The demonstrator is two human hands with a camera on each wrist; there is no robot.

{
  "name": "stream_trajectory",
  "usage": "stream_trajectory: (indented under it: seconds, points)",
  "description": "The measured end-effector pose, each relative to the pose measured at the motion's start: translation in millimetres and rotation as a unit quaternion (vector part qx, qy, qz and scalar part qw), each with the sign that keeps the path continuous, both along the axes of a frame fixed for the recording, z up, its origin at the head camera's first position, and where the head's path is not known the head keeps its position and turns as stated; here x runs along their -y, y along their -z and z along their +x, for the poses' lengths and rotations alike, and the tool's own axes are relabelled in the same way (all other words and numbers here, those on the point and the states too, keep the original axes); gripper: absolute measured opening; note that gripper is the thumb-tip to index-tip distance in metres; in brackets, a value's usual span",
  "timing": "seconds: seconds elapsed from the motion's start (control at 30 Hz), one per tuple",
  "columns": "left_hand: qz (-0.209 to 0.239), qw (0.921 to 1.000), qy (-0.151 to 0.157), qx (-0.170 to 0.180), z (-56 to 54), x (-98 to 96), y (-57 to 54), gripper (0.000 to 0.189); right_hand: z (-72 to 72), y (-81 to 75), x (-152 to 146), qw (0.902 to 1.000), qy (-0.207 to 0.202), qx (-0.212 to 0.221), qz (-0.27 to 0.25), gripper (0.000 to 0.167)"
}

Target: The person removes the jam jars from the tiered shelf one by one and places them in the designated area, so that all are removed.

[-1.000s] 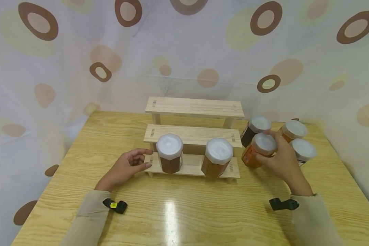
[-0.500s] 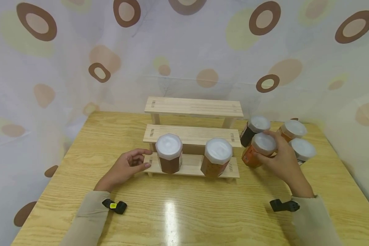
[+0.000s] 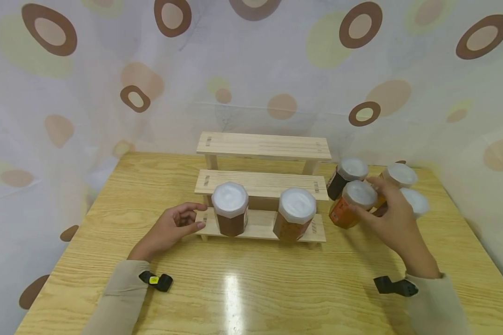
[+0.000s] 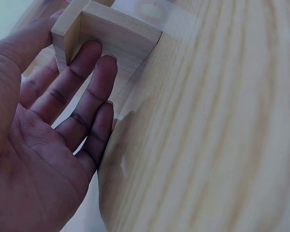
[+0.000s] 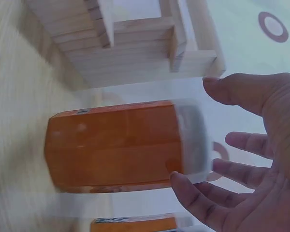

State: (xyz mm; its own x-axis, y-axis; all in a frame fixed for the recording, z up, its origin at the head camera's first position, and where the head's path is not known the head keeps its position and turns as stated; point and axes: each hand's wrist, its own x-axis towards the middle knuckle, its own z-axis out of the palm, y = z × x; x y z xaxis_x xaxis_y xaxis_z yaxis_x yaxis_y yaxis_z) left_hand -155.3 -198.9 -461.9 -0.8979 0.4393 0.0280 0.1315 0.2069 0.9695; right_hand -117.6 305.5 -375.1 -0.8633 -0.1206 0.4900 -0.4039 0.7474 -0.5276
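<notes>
My left hand [image 3: 167,230] rests at the left end of a three-step wooden display stand [image 3: 260,184], thumb and index fingertip at its lowest step. In the left wrist view its loosely bent fingers [image 4: 89,92] lie against the end of the wood. My right hand [image 3: 396,218] is around the lid of an orange octagonal jar [image 3: 343,214] standing right of the stand. In the right wrist view the fingers are spread, with a gap between thumb and lid. On the lowest step stand a dark brown jar [image 3: 231,223] and an orange-brown jar [image 3: 291,228], both white-lidded.
Behind the orange jar stands a dark jar [image 3: 339,184]. Two more white-lidded jars, one at the back [image 3: 400,174] and one nearer [image 3: 417,202], stand to the right, partly behind my right hand. A patterned curtain [image 3: 251,70] hangs behind the wooden table [image 3: 276,288].
My right hand has shifted a little to the right and its fingers have spread away from the orange jar's lid. The jar stays in place. The left hand has not moved.
</notes>
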Motion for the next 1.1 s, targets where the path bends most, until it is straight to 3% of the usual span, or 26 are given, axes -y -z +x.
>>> stream_trajectory:
  seconds: [0.4,0.87,1.1]
  points:
    - [0.01,0.9999,0.0,0.002,0.5,0.3,1.4,0.041,14.2,-26.0,0.5,0.9993,0.025,0.012,-0.024,0.078]
    - [0.002,1.0,0.001,-0.004,0.8,-0.5,2.6,0.039,15.8,-17.1,17.1,0.9977,-0.052,0.036,-0.026,0.097]
    - [-0.005,1.0,-0.003,-0.003,1.5,0.3,-0.8,0.04,15.0,-16.8,43.2,0.9949,-0.072,0.057,-0.041,0.096]
